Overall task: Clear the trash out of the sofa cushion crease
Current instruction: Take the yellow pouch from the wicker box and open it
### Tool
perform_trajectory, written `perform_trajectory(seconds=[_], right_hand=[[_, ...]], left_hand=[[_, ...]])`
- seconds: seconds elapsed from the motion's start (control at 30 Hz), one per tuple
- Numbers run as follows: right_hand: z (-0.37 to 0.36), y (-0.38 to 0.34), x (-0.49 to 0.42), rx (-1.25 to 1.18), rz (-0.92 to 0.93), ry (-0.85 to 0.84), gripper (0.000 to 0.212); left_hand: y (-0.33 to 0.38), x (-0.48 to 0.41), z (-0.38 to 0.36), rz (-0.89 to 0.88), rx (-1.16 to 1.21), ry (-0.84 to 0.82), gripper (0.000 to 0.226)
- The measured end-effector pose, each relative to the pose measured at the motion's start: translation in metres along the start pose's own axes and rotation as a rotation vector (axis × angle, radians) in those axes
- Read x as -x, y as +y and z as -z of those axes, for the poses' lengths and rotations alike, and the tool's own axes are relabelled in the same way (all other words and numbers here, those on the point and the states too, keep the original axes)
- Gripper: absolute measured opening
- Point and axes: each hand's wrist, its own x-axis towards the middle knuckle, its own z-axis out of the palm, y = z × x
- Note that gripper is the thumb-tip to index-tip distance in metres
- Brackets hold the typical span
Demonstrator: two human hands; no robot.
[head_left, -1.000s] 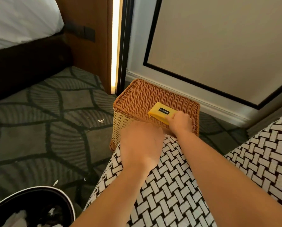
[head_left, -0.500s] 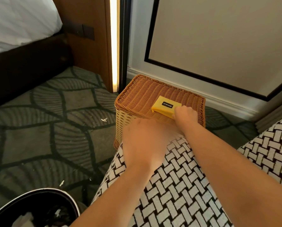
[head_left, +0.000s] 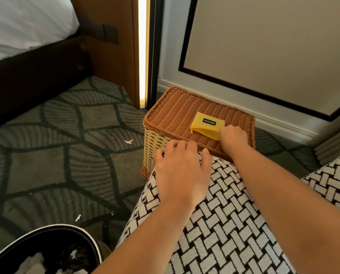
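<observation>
The right hand (head_left: 232, 137) pinches the near corner of a yellow pouch (head_left: 204, 124) lying on the wicker basket (head_left: 175, 115). The left hand (head_left: 182, 171) rests, fingers loosely spread, on the patterned sofa cushion (head_left: 234, 224). Paper scraps (head_left: 129, 142) lie on the carpet (head_left: 36, 165); more trash sits in the black bin (head_left: 52, 229).

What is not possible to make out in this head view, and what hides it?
Right hand fingertips: hidden under its own knuckles, so its grip on the yellow pouch is unclear.
Sofa crease: not visible anywhere; both forearms cover part of the patterned cushion.
Black bin: cut off by the bottom edge.
</observation>
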Motion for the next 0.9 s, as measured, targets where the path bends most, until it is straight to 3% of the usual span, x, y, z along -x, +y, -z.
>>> perform_trajectory(seconds=[0.2,0.33,0.53,0.63,0.8,0.9], right_hand=[[0.007,0.005,0.016,-0.068,-0.037,0.058,0.02],[0.022,0.016,0.047,-0.288,-0.171,0.165,0.016],[0.061,0.015,0.131,-0.621,-0.187,0.237,0.028],[0.087,0.019,0.172,-0.679,-0.162,0.236,0.035],[0.122,0.027,0.248,-0.77,-0.066,0.136,0.038],[0.145,0.036,0.3,-0.762,0.001,0.058,0.041]], left_hand=[[0.0,0.002,-0.001,0.008,0.009,0.014,0.044],[0.002,0.007,0.002,0.01,-0.005,0.027,0.039],[0.009,0.032,0.024,0.069,0.046,-0.272,0.06],[0.016,0.058,0.048,0.133,0.216,-0.378,0.068],[0.027,0.099,0.119,0.457,0.977,-0.59,0.076],[0.033,0.12,0.151,0.484,0.97,-0.59,0.08]])
